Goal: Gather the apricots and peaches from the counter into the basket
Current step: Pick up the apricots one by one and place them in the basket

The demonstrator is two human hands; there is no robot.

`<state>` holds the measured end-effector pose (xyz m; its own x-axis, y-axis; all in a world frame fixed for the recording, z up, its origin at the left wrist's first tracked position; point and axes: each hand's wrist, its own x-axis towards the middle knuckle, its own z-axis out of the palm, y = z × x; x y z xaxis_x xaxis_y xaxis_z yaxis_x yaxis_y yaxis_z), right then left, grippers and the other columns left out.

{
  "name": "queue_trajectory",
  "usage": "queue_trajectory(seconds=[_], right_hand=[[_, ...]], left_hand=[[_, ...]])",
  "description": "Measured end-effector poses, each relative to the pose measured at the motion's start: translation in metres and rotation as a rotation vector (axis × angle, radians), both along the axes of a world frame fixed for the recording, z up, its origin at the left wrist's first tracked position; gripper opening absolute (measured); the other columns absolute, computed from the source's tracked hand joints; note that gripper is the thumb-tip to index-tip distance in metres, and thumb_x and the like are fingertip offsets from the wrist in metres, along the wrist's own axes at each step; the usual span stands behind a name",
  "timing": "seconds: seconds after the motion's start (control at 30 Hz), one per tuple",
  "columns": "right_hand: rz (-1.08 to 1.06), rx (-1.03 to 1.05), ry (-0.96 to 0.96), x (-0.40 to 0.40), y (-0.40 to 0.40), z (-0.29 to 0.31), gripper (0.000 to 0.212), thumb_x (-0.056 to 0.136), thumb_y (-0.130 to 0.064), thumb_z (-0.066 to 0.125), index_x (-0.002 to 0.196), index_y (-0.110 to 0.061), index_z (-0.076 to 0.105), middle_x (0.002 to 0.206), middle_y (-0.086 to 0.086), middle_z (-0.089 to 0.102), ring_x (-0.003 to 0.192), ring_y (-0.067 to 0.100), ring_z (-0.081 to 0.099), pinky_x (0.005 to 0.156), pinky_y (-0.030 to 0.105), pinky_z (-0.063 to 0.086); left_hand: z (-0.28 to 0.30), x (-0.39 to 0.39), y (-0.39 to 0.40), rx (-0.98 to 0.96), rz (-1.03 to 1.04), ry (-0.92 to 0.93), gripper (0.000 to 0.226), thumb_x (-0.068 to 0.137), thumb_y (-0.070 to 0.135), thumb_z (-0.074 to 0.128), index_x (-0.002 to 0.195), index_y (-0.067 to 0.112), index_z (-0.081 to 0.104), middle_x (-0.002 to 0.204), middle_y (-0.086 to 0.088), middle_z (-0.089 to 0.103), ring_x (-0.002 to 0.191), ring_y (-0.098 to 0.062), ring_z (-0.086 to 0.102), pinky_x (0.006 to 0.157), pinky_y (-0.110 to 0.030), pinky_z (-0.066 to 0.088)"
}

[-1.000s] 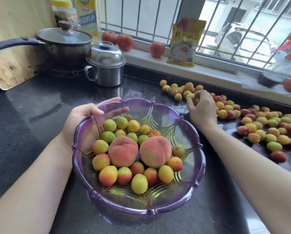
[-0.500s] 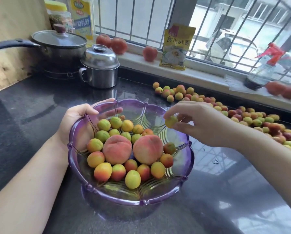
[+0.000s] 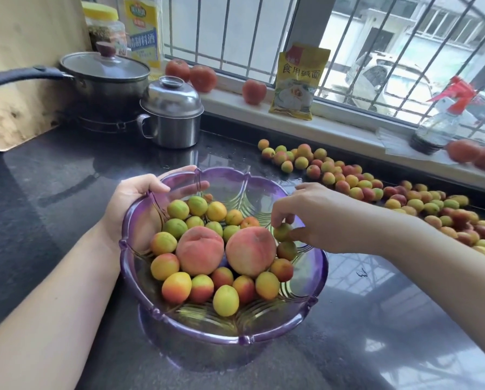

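Two bare hands work at a purple basket point(image 3: 179, 319): left hand point(image 3: 134, 201) grips its rim, right hand point(image 3: 314, 218) pinches a green apricot point(image 3: 282, 231) just inside, beside two peaches point(image 3: 226, 250). Releasing comes next, seemingly; many apricots point(image 3: 376, 192) wait on the counter point(image 3: 53, 192) beyond.

Back left on the dark stone counter point(image 3: 53, 178): black-handled steel saucepan with glass lid point(image 3: 103, 77), beside a lidded steel mug point(image 3: 172, 119). Along the white windowsill point(image 3: 334, 133): three red tomatoes point(image 3: 203, 78), yellow packet (Chinese print) point(image 3: 297, 80), red-triggered clear spray bottle point(image 3: 438, 128).
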<state>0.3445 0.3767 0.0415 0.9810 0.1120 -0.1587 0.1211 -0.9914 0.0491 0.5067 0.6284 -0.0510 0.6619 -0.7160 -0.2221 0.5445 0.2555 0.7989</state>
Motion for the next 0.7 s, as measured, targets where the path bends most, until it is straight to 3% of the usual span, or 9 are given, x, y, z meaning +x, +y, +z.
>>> queue_trajectory(seconds=[0.17,0.37,0.53,0.6,0.7], right_hand=[[-0.004,0.077,-0.008,0.000,0.002,-0.006,0.031,0.091,-0.012,0.070,0.115,-0.032,0.065,0.103,-0.010,0.064,0.095,0.011,0.057,0.082,0.037,0.055],[-0.012,0.137,0.000,0.001,-0.002,-0.003,0.026,0.097,-0.009,0.062,0.114,-0.028,0.070,0.106,-0.011,0.071,0.093,0.008,0.065,0.083,0.030,0.057],[-0.006,0.113,-0.009,-0.002,-0.003,-0.004,0.036,0.097,-0.001,0.056,0.117,-0.029,0.068,0.107,-0.012,0.070,0.094,0.008,0.063,0.083,0.032,0.055],[0.006,0.176,-0.148,-0.006,-0.010,-0.004,0.049,0.091,0.013,0.052,0.115,-0.026,0.069,0.106,-0.008,0.069,0.095,0.009,0.063,0.083,0.031,0.055],[-0.076,0.373,-0.600,-0.011,-0.033,-0.016,0.049,0.081,0.026,0.048,0.102,-0.012,0.073,0.104,0.002,0.072,0.097,0.019,0.066,0.084,0.038,0.056]], left_hand=[[0.000,0.000,0.000,-0.003,-0.007,0.010,0.063,0.103,0.022,0.021,0.159,0.011,0.049,0.155,-0.021,0.057,0.143,-0.044,0.053,0.122,-0.064,0.033],[0.001,-0.001,0.000,-0.013,-0.009,-0.004,0.063,0.103,0.021,0.020,0.159,0.010,0.048,0.155,-0.022,0.056,0.146,-0.045,0.050,0.123,-0.064,0.031],[0.002,-0.004,-0.001,-0.027,-0.016,-0.020,0.063,0.104,0.021,0.019,0.157,0.010,0.051,0.157,-0.023,0.054,0.152,-0.047,0.040,0.129,-0.061,0.023],[0.002,-0.004,-0.001,-0.031,-0.017,-0.022,0.063,0.104,0.021,0.019,0.157,0.009,0.051,0.154,-0.023,0.057,0.150,-0.046,0.044,0.128,-0.061,0.024],[0.002,-0.003,0.000,-0.021,-0.017,-0.021,0.062,0.104,0.022,0.020,0.156,0.010,0.052,0.154,-0.023,0.057,0.150,-0.047,0.044,0.127,-0.061,0.026]])
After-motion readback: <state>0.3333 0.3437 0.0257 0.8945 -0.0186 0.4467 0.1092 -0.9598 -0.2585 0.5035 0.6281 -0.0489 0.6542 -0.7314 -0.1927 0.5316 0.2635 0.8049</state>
